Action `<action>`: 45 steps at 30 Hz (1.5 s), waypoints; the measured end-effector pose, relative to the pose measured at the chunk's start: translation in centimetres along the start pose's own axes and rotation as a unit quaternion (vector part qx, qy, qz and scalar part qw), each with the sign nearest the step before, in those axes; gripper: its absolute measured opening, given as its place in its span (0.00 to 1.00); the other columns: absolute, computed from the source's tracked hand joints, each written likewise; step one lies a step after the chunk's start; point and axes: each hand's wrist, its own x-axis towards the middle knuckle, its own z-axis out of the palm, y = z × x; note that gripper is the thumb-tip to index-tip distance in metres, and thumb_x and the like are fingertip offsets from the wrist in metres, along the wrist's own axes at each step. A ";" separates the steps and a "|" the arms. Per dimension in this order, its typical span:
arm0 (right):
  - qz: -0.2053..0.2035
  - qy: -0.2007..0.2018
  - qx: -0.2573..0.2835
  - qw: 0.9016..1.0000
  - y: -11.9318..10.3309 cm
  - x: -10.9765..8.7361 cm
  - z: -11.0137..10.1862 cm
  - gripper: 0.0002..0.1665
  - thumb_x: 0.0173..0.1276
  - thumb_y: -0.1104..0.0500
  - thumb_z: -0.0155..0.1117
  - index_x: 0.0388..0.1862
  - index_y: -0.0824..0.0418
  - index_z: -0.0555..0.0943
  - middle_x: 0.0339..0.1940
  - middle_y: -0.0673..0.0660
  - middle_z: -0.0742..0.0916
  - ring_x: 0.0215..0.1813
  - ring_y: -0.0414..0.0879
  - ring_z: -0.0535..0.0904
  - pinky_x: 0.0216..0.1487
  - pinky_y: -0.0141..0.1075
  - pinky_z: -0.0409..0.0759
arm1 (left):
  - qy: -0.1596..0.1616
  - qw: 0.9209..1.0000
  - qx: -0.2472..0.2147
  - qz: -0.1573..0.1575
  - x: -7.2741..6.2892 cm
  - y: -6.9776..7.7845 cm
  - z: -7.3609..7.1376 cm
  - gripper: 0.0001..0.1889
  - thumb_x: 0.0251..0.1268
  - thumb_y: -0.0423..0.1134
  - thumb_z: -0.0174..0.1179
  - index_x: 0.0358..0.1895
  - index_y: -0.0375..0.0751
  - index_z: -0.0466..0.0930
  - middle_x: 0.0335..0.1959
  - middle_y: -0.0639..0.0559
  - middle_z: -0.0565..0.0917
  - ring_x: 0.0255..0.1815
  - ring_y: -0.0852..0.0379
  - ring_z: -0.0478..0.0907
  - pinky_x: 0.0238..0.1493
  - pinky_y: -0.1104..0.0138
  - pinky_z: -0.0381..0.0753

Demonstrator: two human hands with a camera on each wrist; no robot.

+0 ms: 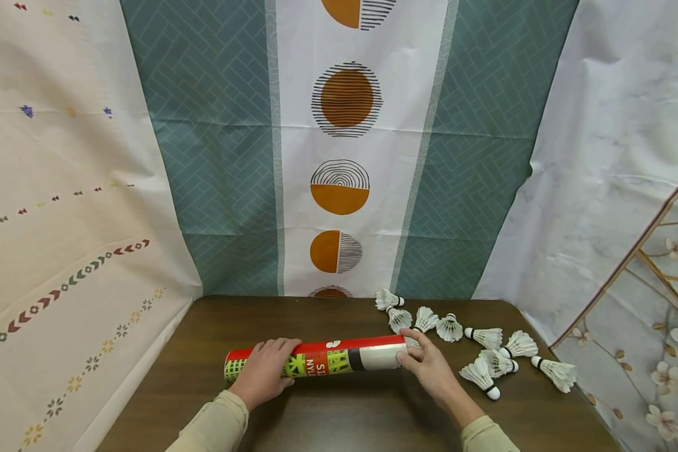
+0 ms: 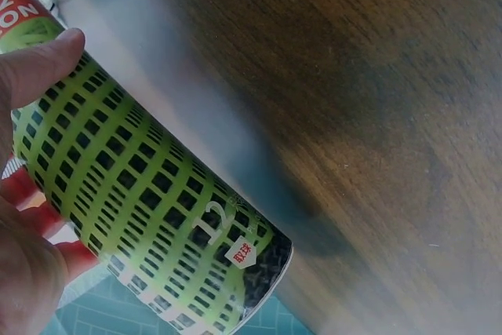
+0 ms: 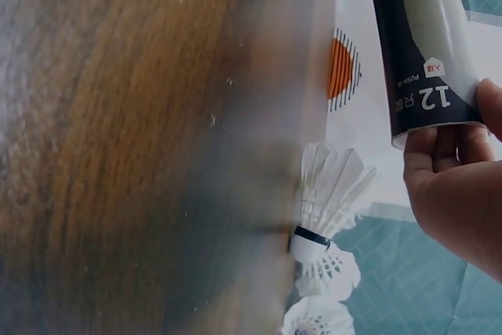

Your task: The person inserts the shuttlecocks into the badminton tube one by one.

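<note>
A long shuttlecock tube (image 1: 339, 359), red and yellow-green with a pale right end, lies nearly level above the table in the head view. My left hand (image 1: 264, 371) grips it near its left end. In the left wrist view the thumb (image 2: 67, 51) lies along one side of the green grid print, with fingers on the other side. At the right end, my right hand (image 1: 434, 371) holds the tube's rim. The right wrist view shows its thumb (image 3: 491, 100) on the outer wall and fingertips at the mouth, partly hidden. The tube's inside is not visible.
Several white feather shuttlecocks lie scattered on the right of the brown table (image 1: 203, 402). The closest ones include one shuttlecock (image 1: 426, 319) behind my right hand and another shuttlecock (image 1: 479, 375) to its right. Patterned cloths (image 1: 220, 157) hang behind and beside the table.
</note>
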 end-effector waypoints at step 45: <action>-0.069 -0.010 -0.423 0.903 -2.3 -3.0 -13.8 0.28 0.74 0.66 0.69 0.71 0.66 0.75 0.52 0.61 0.92 0.49 0.56 0.91 0.45 0.42 0.88 | 0.029 1.000 0.011 -0.007 -0.9 -1.5 0.3 0.45 0.50 0.52 0.86 0.73 0.50 0.74 0.61 0.48 0.86 0.61 0.44 0.83 0.64 0.39 0.81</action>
